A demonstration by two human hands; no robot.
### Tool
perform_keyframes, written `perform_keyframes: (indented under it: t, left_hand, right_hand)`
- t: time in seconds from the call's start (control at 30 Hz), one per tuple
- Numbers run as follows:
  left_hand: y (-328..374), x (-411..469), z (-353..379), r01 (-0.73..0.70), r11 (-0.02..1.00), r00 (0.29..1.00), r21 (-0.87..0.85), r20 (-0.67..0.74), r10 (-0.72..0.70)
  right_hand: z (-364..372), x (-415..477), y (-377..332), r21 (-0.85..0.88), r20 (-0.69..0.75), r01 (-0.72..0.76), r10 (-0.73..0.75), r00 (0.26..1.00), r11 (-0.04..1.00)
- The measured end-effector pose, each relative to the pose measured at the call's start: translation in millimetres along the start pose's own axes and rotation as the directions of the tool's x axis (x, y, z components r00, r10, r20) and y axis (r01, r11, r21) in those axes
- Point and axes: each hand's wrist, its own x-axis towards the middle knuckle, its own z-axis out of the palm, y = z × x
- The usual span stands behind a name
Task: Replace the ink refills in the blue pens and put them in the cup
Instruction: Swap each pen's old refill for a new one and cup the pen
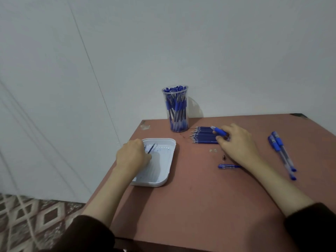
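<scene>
A clear cup (176, 110) packed with blue pens stands at the table's far edge near the wall. Right of it lies a row of blue refills (203, 137). My right hand (238, 142) rests over the row's right end and grips a blue pen barrel (219, 131) between its fingers. My left hand (133, 155) reaches into a white plastic tray (164, 171) and holds a thin used refill (151, 148). A blue pen cap (228, 166) lies by my right wrist. Two whole blue pens (281, 153) lie at the right.
The brown table (200, 206) stands against a white wall, its left edge dropping to a patterned floor (27, 219). A small dark pen tip (224, 157) and a clear bit (213, 150) lie between the refills and the cap.
</scene>
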Motion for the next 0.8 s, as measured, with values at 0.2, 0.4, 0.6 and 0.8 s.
perform_keyframes:
  t: [0.2,0.4,0.6,0.8]
  left_hand:
    - [33,3,-20,-0.002,0.420,0.999,-0.907,0.013,0.033]
    - [104,9,1,0.161,-0.312,0.986,-0.936,0.138,0.093]
    - [127,16,28,0.122,-0.534,0.991,-0.837,0.132,0.020]
    - [133,15,33,0.088,-0.569,0.996,-0.817,0.083,0.034]
  right_hand:
    - [-3,1,-1,0.047,-0.018,0.020,-0.019,1.000,0.999]
    - [-9,10,6,0.154,-0.011,-0.003,0.005,1.000,0.988]
    - [-17,8,16,0.108,0.056,0.049,-0.056,0.997,0.993]
    - [-21,8,15,0.129,0.090,0.071,-0.083,0.992,0.989]
